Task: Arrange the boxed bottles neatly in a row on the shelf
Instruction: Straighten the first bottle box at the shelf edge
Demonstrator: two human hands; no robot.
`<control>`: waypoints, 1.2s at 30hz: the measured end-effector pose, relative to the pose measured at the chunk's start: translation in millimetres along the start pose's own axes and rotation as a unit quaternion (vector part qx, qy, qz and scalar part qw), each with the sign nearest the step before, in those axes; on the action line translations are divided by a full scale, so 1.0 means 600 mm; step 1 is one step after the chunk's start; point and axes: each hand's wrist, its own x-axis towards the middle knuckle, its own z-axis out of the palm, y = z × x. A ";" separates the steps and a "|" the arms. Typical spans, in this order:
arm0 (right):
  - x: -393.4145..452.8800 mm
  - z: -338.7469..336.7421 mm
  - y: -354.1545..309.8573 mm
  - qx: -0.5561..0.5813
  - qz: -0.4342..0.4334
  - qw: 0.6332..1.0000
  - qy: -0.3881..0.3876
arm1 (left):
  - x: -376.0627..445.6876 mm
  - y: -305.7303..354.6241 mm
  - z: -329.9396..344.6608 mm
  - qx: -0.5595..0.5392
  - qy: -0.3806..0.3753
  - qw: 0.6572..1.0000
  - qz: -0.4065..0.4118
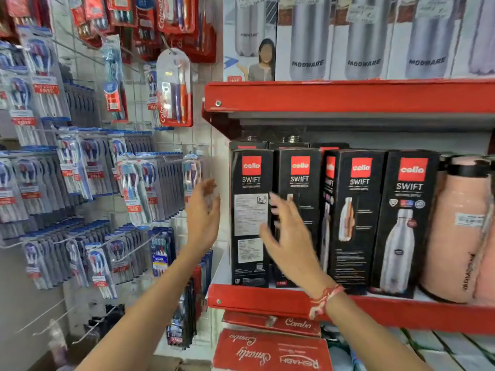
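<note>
Several black boxed bottles stand upright in a row on the red shelf (267,298). The leftmost box (250,210) shows its label side, the second box (298,178) is partly covered by my right hand, and a box at the right end (407,218) shows a steel bottle picture. More boxes stand behind the front row. My left hand (203,212) is open in the air just left of the leftmost box, not touching it. My right hand (288,236) is open with fingers spread in front of the first two boxes, blurred; contact cannot be told.
A peach flask (460,226) stands right of the boxes. White boxed bottles (361,38) fill the shelf above. Hanging toothbrush packs (93,170) cover the wire rack at left. Red "Combo" boxes (270,349) lie on the shelf below.
</note>
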 end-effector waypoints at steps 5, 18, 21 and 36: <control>-0.045 0.105 -0.012 -0.030 0.174 0.973 -0.152 | -0.025 -0.065 0.020 -0.115 -0.219 0.934 -0.256; 0.064 0.060 0.005 0.134 0.103 0.969 -0.182 | 0.009 -0.056 -0.059 -0.198 -0.244 0.944 -0.097; 0.072 0.058 0.010 0.147 0.115 0.960 -0.211 | -0.012 -0.047 -0.039 -0.180 -0.202 0.961 -0.057; 0.035 0.077 0.037 0.089 0.166 0.968 -0.168 | -0.060 -0.074 0.027 -0.103 -0.170 0.976 -0.091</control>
